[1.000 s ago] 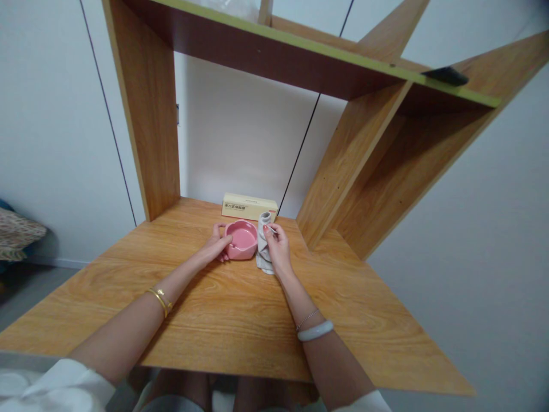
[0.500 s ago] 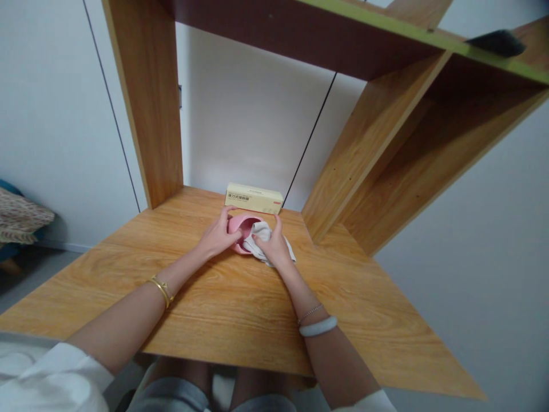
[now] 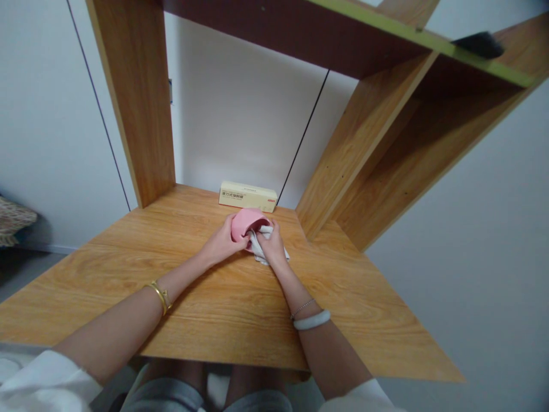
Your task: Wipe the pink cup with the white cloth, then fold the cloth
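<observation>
A pink bowl (image 3: 247,222) is tilted on its side over the desk, its opening turned toward the right. My left hand (image 3: 227,239) grips it from the left, thumb at the near rim. In my right hand (image 3: 271,243) is a light grey cloth (image 3: 258,247), pressed against the bowl's rim and inside. Part of the cloth hangs below the fingers. The bowl's inside is mostly hidden by the cloth and my right fingers.
Behind the bowl a cream-coloured box (image 3: 247,196) with dark printed characters lies against the wall. The wooden desk (image 3: 214,320) has an upright panel (image 3: 137,114) at left and shelving (image 3: 364,137) at right. A dark object (image 3: 479,44) rests on the upper shelf.
The bowl has tipped up and turned its opening to the right. My left hand has closed more around its side, and my right hand has pushed the cloth further into it.
</observation>
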Tool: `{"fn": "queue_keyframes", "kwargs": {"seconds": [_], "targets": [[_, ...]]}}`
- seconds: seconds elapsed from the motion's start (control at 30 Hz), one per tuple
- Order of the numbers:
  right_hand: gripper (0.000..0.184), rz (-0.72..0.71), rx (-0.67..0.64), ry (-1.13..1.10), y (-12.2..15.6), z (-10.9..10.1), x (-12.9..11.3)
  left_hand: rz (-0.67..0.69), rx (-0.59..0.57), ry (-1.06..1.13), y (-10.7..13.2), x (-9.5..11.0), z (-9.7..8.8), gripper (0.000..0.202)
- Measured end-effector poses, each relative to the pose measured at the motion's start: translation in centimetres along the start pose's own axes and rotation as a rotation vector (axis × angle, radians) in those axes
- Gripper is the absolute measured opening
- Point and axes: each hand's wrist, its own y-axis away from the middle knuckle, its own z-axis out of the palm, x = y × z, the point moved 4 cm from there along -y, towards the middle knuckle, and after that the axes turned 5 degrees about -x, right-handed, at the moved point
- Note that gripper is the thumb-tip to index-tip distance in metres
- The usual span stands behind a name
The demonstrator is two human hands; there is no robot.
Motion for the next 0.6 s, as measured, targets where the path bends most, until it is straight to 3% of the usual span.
{"fn": "queue_keyframes", "kwargs": {"seconds": [0.1, 0.27, 0.33, 0.47, 0.6], "targets": [[0.078, 0.037, 0.067, 0.11, 0.3, -0.8, -0.7, -0.071, -0.01, -0.141, 0.0, 0.0, -0.5, 0.065], [0.073, -0.124, 0.123, 0.264, 0.8, -2.0, -2.3, -0.121, -0.053, -0.309, 0.0, 0.2, -0.9, 0.066], [0.073, -0.148, 0.13, 0.296, 0.8, -2.0, -2.4, -0.097, -0.061, -0.308, 0.0, 0.4, -1.0, 0.065], [0.069, 0.017, 0.066, 0.253, 0.2, -1.3, -0.9, -0.054, -0.087, -0.314, 0.0, 0.4, -0.9, 0.064], [0.059, -0.026, 0.058, 0.1, -0.1, -0.7, -0.2, 0.035, -0.038, -0.116, 0.0, -0.1, -0.7, 0.07]]}}
